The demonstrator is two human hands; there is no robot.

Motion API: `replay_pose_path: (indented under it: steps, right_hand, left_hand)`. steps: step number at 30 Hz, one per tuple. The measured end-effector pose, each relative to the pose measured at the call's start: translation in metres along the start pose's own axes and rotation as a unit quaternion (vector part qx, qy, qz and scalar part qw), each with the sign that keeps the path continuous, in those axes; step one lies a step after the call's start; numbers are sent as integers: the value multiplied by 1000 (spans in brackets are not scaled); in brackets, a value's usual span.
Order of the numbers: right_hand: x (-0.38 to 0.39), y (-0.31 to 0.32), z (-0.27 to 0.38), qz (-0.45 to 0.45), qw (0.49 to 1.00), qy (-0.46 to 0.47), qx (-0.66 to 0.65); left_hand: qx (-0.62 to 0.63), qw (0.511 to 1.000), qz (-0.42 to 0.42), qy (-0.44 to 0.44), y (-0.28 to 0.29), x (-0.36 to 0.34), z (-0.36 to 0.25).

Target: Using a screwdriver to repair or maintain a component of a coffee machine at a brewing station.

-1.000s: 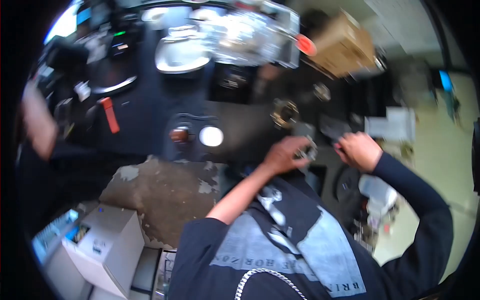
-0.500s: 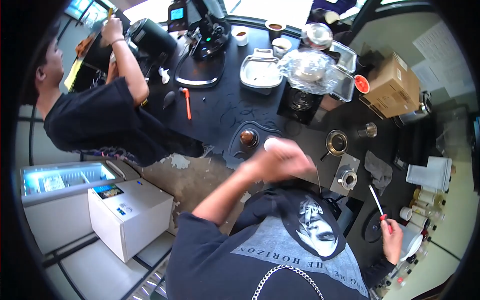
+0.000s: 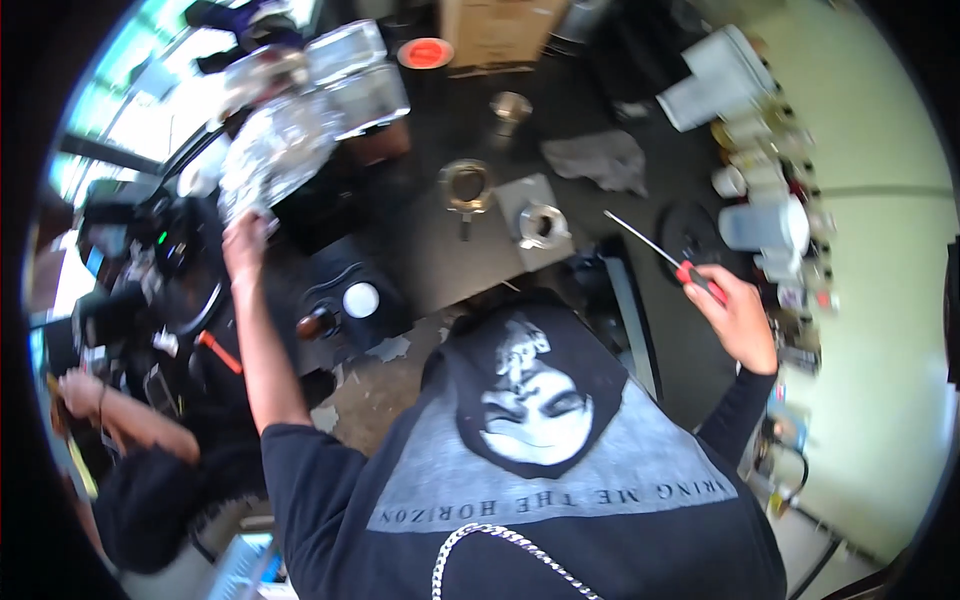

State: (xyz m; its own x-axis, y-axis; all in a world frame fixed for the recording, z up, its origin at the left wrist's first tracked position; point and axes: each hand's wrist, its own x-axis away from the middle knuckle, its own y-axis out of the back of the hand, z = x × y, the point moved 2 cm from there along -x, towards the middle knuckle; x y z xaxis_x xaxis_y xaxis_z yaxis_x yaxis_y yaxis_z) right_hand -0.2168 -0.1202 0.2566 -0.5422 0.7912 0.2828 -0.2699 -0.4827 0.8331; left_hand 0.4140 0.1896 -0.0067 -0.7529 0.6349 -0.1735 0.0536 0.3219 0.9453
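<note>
**Two hands spread wide over a dark, crowded worktop**

The room: a pale wall on the person's right, bright windows far left. The dark worktop [image 3: 440, 250] fills the middle of the head view, crowded with clear plastic containers [image 3: 345, 75], a cardboard box [image 3: 495, 25], an orange lid [image 3: 425, 52], a crumpled grey cloth [image 3: 600, 160] and white jugs [image 3: 765, 225] along the right edge. A second person [image 3: 150, 490] bends at the lower left, one hand raised near the bench's left end.

Nearer the middle lie a round metal ring fitting [image 3: 465, 185], a grey plate [image 3: 535, 215] bearing a second metal ring [image 3: 540, 222], a small white disc [image 3: 360, 298] and a brown bottle [image 3: 315, 322].

The right hand [image 3: 740, 320] is closed round the red handle of a screwdriver [image 3: 665, 255]. Its thin shaft runs up and to the left from the fist, tip pointing towards the plate and its ring but well apart from them. This hand is the nearer one to those fittings.

The left hand [image 3: 243, 240] stretches far out to the left, up against crinkled clear wrapping [image 3: 270, 160]. Motion blur hides whether its fingers are closed on the wrapping or merely touching it.
</note>
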Motion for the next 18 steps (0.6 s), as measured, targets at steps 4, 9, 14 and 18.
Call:
replay_pose_path:
  steps: [4, 9, 14, 18]
  right_hand:
    - [3, 5, -11, -12, 999, -41, 11]
    - [-16, -8, -51, 8, 1000, -22, -14]
    - [-53, -14, -74, 82, 996, 25, -33]
    - [-77, -14, -83, 89, 992, 81, -27]
  left_hand:
    - [43, 996, -50, 67, 5, -3, 14]
    - [295, 933, -145, 148, 37, 76, -47]
    - [528, 814, -53, 238, 24, 182, -239]
    - [532, 830, 103, 134, -24, 198, -356]
